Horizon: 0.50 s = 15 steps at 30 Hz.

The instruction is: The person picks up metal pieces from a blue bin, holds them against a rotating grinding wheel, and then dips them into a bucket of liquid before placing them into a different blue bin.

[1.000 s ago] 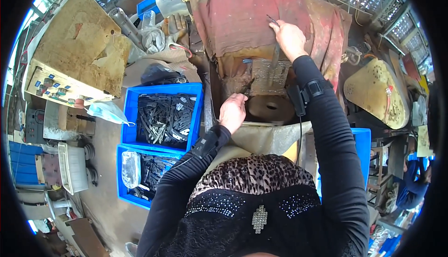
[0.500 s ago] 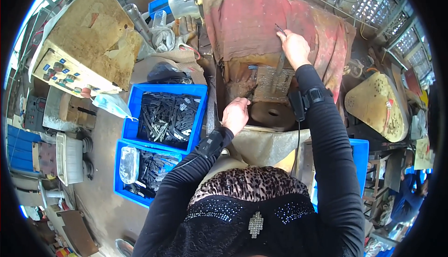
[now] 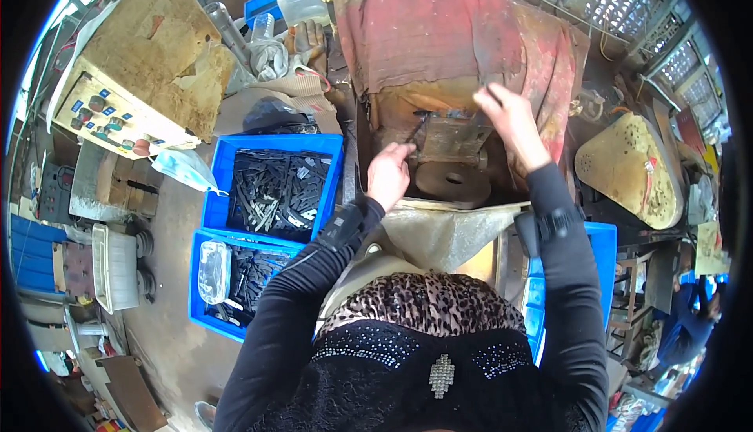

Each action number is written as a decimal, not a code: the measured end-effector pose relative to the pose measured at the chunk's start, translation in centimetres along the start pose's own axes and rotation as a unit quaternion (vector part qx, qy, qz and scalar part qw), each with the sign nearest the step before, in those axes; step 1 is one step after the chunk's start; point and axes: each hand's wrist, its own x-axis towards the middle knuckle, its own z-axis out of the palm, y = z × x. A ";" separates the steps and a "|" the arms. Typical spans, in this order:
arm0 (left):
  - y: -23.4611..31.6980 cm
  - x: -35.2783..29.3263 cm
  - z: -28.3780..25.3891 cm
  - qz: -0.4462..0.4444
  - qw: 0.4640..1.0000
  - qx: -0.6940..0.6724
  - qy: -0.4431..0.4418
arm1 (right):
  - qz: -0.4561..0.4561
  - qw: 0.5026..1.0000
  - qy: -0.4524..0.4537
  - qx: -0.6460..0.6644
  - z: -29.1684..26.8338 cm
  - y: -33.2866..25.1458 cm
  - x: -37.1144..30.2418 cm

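Note:
My left hand (image 3: 389,175) is closed round the lower end of a thin dark tool (image 3: 418,128) with a short crosspiece at its top, shaped like a small hammer. It points up over the front of an open metal housing. Inside lies a round brown disc (image 3: 453,182) with a hole in its middle, below a worn metal plate (image 3: 449,139). To the right, my right hand (image 3: 514,122) is raised in front of a red cloth (image 3: 427,36) draped over the housing. Its fingertips are smeared by motion, so whether they hold anything is unclear.
Two blue bins (image 3: 336,189) of dark flat strips (image 3: 274,189) stand at my left, the nearer one with a clear plastic box (image 3: 214,273) in it. Beyond is a control box (image 3: 149,56) with knobs. A dotted triangular panel (image 3: 634,169) stands right; a person in blue (image 3: 690,326) is farther off.
My right hand has come down and slightly right from the cloth; the thin dark piece at its fingertips no longer shows clearly. My left hand has shifted slightly up and left with the tool.

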 end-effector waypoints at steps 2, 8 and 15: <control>-0.1 1.3 0.0 0.039 0.999 0.031 0.006 | -0.040 0.995 -0.069 0.056 -1.7 -0.8 -4.4; -2.6 5.0 3.4 0.131 0.944 0.261 -0.153 | -0.094 0.991 -0.097 0.024 -1.8 -1.7 -14.8; -7.4 4.2 6.0 0.271 0.898 0.280 -0.205 | -0.061 0.987 -0.147 -0.021 -0.8 -0.8 -20.6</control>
